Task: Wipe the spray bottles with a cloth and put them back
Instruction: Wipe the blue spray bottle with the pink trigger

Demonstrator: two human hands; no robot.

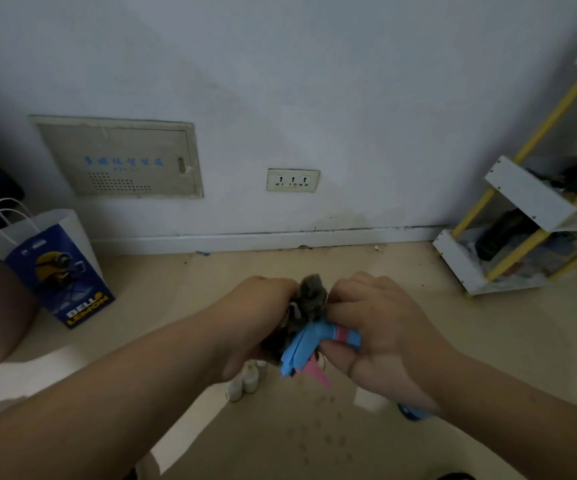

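A spray bottle with a blue head and a pink trigger (pixel 309 348) is held in mid-air above the floor, its body hidden behind my hands. My right hand (pixel 380 327) grips the blue and pink head from the right, thumb underneath. My left hand (pixel 259 317) holds a bunched grey cloth (pixel 309 297) against the top of the head. Below my hands, several small pale bottles (pixel 247 381) stand on the floor, partly hidden.
A blue and white paper bag (pixel 55 268) stands on the floor at left by the wall. A white and yellow shelf rack (pixel 529 230) with dark items is at right. A blue object (pixel 413 412) peeks out under my right forearm. A wall socket (pixel 293 180) sits ahead.
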